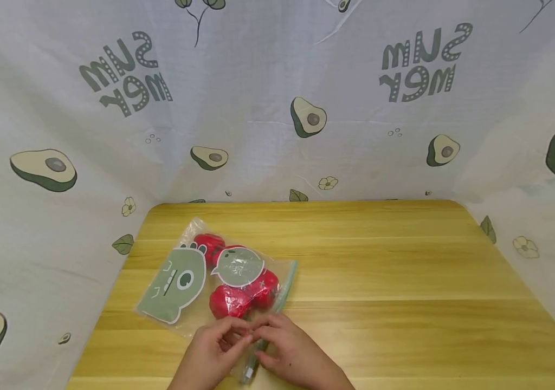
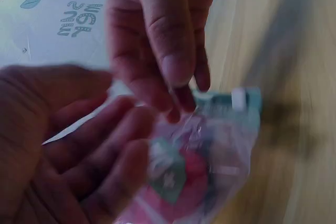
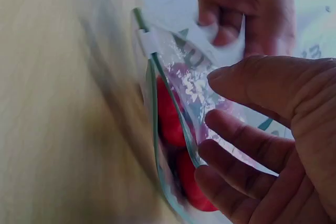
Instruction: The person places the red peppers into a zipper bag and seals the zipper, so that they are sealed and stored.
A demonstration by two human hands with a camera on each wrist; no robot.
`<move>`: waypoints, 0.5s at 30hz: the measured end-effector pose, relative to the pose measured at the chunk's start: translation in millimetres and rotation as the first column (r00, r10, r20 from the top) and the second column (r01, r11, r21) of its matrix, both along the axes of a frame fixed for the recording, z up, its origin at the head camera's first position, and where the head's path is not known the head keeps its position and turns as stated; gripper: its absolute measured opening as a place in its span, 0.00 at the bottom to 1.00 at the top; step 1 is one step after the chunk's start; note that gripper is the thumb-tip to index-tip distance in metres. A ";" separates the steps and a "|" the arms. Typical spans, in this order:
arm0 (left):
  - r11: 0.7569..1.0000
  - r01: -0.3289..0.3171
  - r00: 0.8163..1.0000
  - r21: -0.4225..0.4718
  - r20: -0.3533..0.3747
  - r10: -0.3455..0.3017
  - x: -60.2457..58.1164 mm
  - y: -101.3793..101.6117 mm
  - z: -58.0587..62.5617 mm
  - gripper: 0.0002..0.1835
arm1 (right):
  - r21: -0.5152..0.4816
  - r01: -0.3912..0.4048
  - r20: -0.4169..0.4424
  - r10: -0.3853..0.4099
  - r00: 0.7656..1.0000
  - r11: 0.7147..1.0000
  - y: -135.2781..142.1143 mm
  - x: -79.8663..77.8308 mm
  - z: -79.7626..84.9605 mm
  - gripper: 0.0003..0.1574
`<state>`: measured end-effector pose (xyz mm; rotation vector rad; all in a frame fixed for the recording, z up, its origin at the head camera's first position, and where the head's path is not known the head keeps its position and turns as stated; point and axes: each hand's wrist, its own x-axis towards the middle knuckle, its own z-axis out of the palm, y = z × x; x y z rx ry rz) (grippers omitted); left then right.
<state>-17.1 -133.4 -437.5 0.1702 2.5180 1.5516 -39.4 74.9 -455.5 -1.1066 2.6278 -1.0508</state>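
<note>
A clear zip bag (image 1: 194,319) with a green cartoon monster print lies on the table, with several glossy red rounded objects (image 1: 231,300) inside. Its green zip strip (image 1: 284,290) runs along the right side. A white slider (image 3: 148,42) sits near the strip's near end, and beyond it the two strips stand apart. My left hand (image 1: 216,346) is over the bag's near part, fingers bent and thumb apart from them. My right hand (image 1: 289,346) is at the strip, its thumb (image 3: 257,85) and fingers spaced apart against the film. In the head view the hands' fingertips meet.
A wooden table (image 1: 404,281) stretches to the right of the bag and behind it. Around its back and sides hangs a pale curtain (image 1: 268,65) printed with avocados, leaves and lettering.
</note>
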 end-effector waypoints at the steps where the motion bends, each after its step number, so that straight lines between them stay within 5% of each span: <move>1: 0.994 0.086 0.996 -0.061 0.024 -0.084 1.0 -4.8 0.3 0.11 | 0.013 0.005 0.009 -0.005 1.000 1.000 0.0 -0.4 -0.8 0.13; 3: 0.959 0.227 0.974 -0.170 0.056 -0.221 1.9 -12.7 -0.5 0.11 | 0.033 0.021 0.035 -0.022 0.999 0.999 0.4 -1.2 -1.9 0.13; 6: 0.888 0.330 0.943 -0.320 0.065 -0.327 2.3 -20.3 -4.2 0.13 | 0.054 0.044 0.065 -0.047 0.997 0.998 0.9 -2.5 -2.9 0.13; 10: 0.813 0.340 0.920 -0.472 -0.010 -0.391 3.1 -23.4 -13.1 0.13 | 0.045 0.044 0.060 -0.046 0.997 0.998 1.5 -2.3 -5.3 0.14; 15: 0.783 0.286 0.897 -0.552 -0.133 -0.422 6.1 -21.1 -20.8 0.06 | 0.031 0.032 0.025 -0.032 0.999 0.999 2.3 -1.1 -8.4 0.16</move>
